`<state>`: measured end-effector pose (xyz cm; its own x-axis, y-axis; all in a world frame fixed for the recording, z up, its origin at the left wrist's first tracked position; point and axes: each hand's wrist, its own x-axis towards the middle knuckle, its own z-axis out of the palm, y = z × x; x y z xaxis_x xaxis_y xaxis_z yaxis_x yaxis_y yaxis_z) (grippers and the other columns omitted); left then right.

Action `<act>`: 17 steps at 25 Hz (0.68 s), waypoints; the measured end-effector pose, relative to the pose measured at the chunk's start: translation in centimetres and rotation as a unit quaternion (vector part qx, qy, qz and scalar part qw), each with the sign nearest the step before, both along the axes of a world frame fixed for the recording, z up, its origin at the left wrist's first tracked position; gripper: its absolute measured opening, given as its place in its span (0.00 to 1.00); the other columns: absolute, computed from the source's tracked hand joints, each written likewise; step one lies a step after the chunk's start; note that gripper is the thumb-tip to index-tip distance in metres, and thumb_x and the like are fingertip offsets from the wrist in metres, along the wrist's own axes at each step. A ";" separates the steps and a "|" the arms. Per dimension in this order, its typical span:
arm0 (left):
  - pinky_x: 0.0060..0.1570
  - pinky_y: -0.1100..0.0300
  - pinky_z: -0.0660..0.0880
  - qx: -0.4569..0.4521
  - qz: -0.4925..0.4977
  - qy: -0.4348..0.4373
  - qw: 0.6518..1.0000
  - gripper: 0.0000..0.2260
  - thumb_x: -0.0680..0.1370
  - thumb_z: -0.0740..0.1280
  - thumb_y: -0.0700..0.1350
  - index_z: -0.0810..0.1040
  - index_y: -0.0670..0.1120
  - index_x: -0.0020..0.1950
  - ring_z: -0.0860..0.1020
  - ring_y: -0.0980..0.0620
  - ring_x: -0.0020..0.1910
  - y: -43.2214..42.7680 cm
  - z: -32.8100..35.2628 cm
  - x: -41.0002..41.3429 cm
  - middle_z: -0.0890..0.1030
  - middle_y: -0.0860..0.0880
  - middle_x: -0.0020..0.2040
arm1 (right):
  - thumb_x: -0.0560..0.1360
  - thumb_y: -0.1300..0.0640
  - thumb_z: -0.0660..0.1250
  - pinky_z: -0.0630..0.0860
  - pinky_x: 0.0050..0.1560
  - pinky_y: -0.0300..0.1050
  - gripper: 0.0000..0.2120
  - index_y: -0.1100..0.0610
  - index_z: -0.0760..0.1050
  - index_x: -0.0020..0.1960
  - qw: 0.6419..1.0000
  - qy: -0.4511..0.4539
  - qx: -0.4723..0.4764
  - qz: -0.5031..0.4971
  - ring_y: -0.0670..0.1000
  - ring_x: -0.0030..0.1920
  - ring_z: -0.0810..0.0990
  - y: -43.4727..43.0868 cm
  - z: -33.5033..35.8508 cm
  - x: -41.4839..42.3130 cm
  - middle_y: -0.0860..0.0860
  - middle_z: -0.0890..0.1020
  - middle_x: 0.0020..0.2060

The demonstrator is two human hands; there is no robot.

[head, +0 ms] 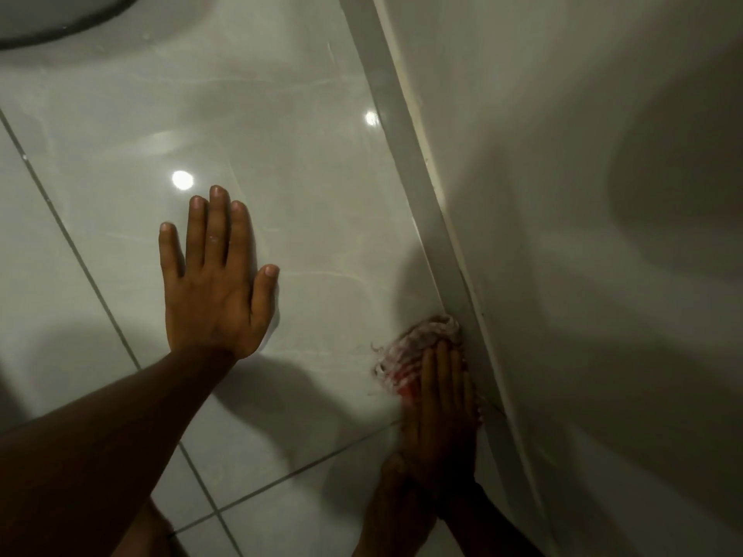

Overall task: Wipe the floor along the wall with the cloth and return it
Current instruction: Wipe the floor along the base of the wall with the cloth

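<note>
A red-and-white frayed cloth (pixel 418 343) lies bunched on the glossy white tiled floor (pixel 305 154), pushed against the grey skirting (pixel 438 235) at the foot of the wall (pixel 563 154). My right hand (pixel 440 412) lies flat on top of the cloth, fingers together, pressing it down; the hand hides the cloth's near half. My left hand (pixel 219 275) rests palm down on the bare tile to the left, fingers spread, holding nothing.
The skirting and wall run diagonally from top middle to bottom right. A round white object with a dark rim (pixel 60 22) sits at the top left corner. Grey grout lines (pixel 80 259) cross the tiles. Shadows of my arms fall on floor and wall.
</note>
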<state>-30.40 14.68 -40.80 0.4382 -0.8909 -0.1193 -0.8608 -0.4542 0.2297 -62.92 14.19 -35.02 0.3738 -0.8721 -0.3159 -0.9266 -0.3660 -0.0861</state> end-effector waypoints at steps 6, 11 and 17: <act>0.88 0.35 0.43 -0.004 -0.002 -0.010 1.000 0.37 0.87 0.45 0.63 0.45 0.43 0.91 0.46 0.40 0.91 -0.1 0.0 0.0 0.46 0.41 0.92 | 0.84 0.45 0.52 0.52 0.84 0.56 0.33 0.58 0.56 0.84 0.994 -0.092 -0.051 0.037 0.59 0.84 0.57 -14.9 -2.5 17.5 0.58 0.61 0.84; 0.88 0.36 0.42 -0.010 -0.005 -0.013 1.000 0.37 0.87 0.46 0.63 0.44 0.44 0.91 0.45 0.40 0.91 0.1 -0.3 0.0 0.46 0.41 0.92 | 0.84 0.45 0.53 0.47 0.84 0.54 0.33 0.58 0.55 0.85 0.994 -0.075 -0.062 0.045 0.58 0.85 0.55 -15.7 -3.0 18.3 0.58 0.59 0.84; 0.88 0.35 0.43 -0.014 -0.009 -0.013 1.000 0.38 0.87 0.45 0.63 0.43 0.44 0.91 0.45 0.40 0.91 0.1 -0.4 0.1 0.45 0.41 0.92 | 0.83 0.49 0.57 0.60 0.81 0.61 0.33 0.57 0.54 0.85 1.000 -0.024 -0.003 -0.010 0.55 0.85 0.52 -3.0 -0.7 3.9 0.54 0.54 0.85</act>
